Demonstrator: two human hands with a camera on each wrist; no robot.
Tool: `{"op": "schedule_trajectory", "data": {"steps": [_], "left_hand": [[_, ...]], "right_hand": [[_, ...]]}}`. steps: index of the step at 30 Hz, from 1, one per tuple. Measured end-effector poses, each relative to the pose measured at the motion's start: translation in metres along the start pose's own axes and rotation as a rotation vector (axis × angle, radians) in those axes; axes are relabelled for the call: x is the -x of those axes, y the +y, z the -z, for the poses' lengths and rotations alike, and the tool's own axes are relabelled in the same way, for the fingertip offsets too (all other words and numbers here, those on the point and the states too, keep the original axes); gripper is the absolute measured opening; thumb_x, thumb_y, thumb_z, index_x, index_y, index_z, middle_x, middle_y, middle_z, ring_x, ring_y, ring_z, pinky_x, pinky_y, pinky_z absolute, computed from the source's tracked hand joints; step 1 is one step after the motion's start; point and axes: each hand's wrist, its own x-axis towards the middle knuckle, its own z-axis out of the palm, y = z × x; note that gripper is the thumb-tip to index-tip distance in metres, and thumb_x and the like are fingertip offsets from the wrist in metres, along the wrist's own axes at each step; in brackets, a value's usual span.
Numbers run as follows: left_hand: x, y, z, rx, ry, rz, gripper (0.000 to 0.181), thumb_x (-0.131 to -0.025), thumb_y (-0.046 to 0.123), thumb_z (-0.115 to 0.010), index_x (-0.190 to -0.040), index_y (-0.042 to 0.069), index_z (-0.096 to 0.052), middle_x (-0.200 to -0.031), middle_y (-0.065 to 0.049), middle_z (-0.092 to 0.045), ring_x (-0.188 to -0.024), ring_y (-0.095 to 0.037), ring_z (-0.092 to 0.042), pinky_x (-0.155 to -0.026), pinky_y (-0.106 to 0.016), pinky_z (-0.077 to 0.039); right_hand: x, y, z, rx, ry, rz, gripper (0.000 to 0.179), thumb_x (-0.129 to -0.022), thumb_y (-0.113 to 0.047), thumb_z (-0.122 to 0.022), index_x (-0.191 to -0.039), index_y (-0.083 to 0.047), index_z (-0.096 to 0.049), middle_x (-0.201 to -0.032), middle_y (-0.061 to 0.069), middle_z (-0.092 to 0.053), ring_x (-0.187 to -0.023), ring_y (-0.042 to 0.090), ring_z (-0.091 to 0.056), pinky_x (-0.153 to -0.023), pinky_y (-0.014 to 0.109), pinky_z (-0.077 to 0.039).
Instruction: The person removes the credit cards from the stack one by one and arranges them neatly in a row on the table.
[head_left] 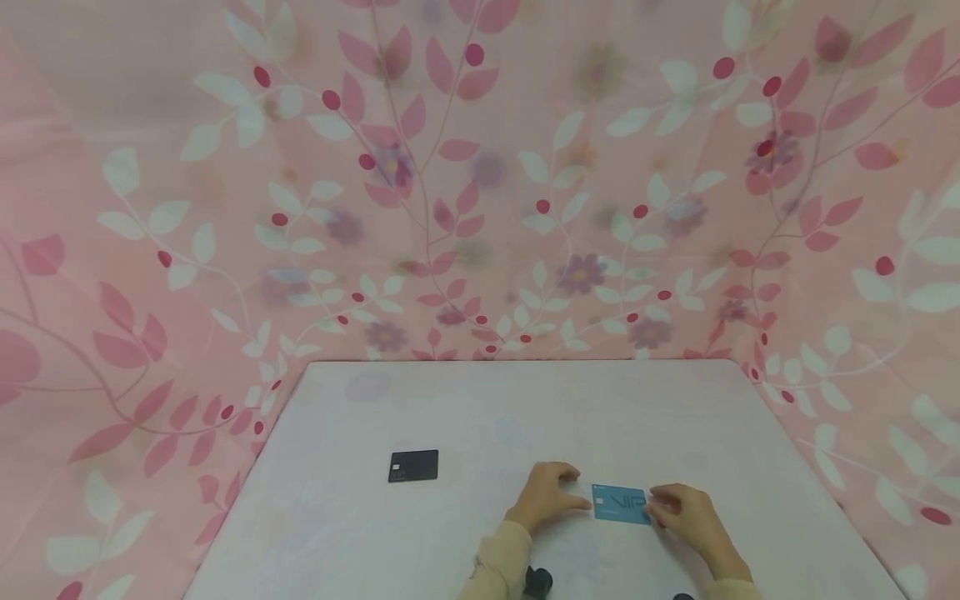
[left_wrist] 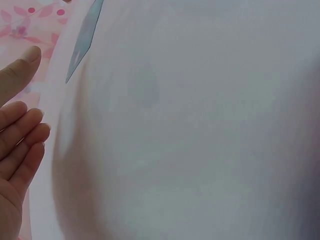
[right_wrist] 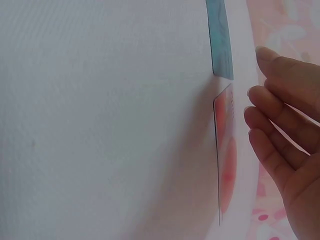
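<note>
A light-blue card (head_left: pixel 611 510) with dark "VIP" lettering and a small chip lies flat on the white table (head_left: pixel 480 417), between my two hands. To its left is my left hand (head_left: pixel 543 497), thumb and fingers spread apart with nothing between them. On the card's other side my right hand (head_left: pixel 688 518) is bent loosely, its fingertips right at the card's right edge in the head view. A second card (right_wrist: pixel 227 175), pale with red shapes, shows near the blue one in the right wrist view, beneath the right hand's fingers. From the head, my right hand hides it.
Further left on the table lies a black card (head_left: pixel 414 466) with a small chip. Pink floral cloth (head_left: pixel 480 208) hangs behind the table and along both sides. Dark round pieces (head_left: pixel 537 581) show by the left sleeve at the bottom edge.
</note>
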Motion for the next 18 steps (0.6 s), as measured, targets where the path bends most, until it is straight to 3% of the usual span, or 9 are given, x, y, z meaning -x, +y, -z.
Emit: {"op": "schedule_trajectory", "data": {"steps": [8,18], "left_hand": [[0.003,-0.008,0.013,0.043,0.015,-0.019,0.046,-0.065,0.027,-0.085,-0.100,0.000,-0.070,-0.092,-0.004,-0.071,-0.084,-0.007,-0.063,-0.078,-0.018,-0.050],[0.014,-0.022,0.026,0.081,0.069,-0.060,0.045,-0.064,0.025,-0.086,-0.096,-0.002,-0.070,-0.089,-0.007,-0.072,-0.080,-0.010,-0.065,-0.073,-0.018,-0.051]], "right_hand": [[0.001,-0.013,-0.005,-0.007,0.019,0.080,0.031,-0.078,-0.015,-0.074,-0.102,0.004,-0.066,-0.100,0.019,-0.068,-0.094,0.034,-0.064,-0.080,0.044,-0.052],[-0.002,-0.026,-0.021,-0.065,0.010,0.121,0.035,-0.075,-0.014,-0.077,-0.103,0.005,-0.066,-0.102,0.020,-0.067,-0.096,0.034,-0.063,-0.081,0.041,-0.053]]}}
